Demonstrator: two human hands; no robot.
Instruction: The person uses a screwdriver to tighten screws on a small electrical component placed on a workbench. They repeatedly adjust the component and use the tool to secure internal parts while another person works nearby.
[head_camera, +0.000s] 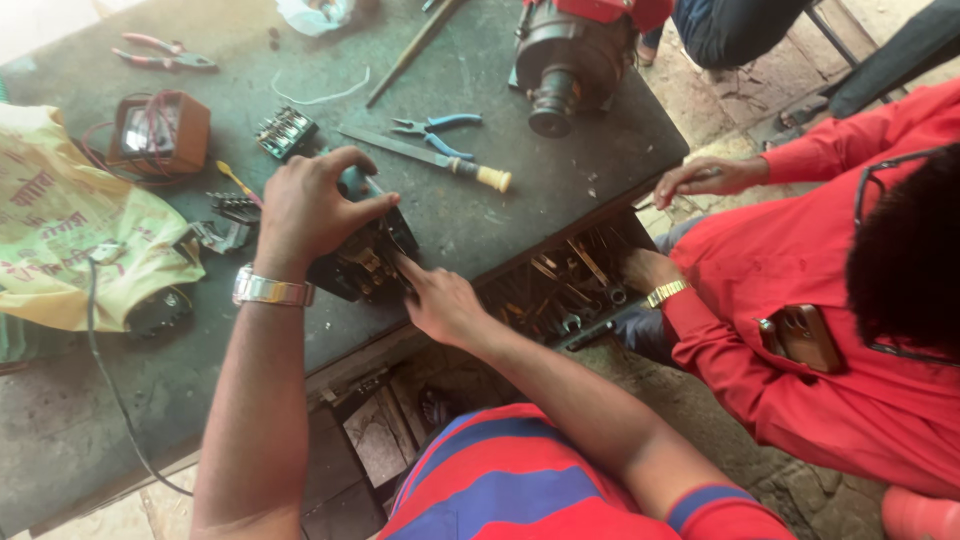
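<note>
Both hands work a black electrical switch unit (362, 255): left hand (305, 210) clamps it steady against the counter (560, 185), right hand (440, 300) grip narrow, forefinger probing its contacts.

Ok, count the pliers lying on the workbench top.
2. Red-handled pliers lie at the far left corner; blue-handled pliers lie mid-bench beside the yellow-handled screwdriver. More may be hidden in the open tool drawer.

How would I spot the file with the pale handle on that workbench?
Start at the red motor at the dark workbench's far edge. Just nearer lie blue-handled pliers; beside them is the file, a long flat grey blade, the only tool with a cream handle.
</note>
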